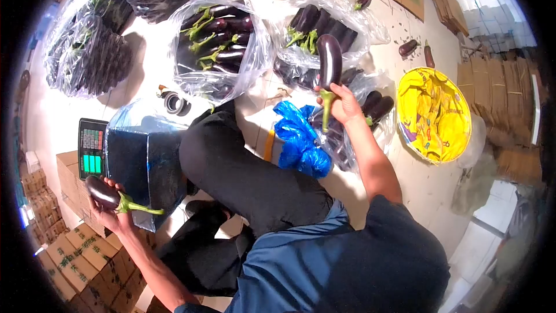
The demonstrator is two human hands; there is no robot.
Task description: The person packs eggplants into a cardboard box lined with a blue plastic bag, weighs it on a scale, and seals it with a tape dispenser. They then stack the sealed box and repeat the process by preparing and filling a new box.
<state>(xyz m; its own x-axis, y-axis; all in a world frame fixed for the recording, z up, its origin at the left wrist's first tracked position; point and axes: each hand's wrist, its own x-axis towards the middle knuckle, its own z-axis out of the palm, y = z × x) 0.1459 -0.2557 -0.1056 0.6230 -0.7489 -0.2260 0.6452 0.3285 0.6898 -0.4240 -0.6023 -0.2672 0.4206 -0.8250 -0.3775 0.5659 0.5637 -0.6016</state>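
At the lower left, my left hand (113, 211) is closed around a short, plump eggplant (103, 192) whose green stem points right. It is just below a digital scale display (92, 149) and beside a dark blue bin (128, 156). My right hand (343, 104) grips a long eggplant (330, 61) near its green stem, with the dark end pointing up. Behind that eggplant is an open clear bag of eggplants (321, 26). Left of it stands another open clear bag (263, 52), with several eggplants (223, 40) stacked inside, stems facing left.
Filled plastic bags (87, 58) stand at the upper left. A crumpled blue bag (295, 139) and a tape roll (175, 103) lie on the floor. At right is a yellow-lined basket (434, 116), near loose eggplants (408, 47) and flattened cardboard (498, 93). Cardboard boxes (75, 261) fill the lower left.
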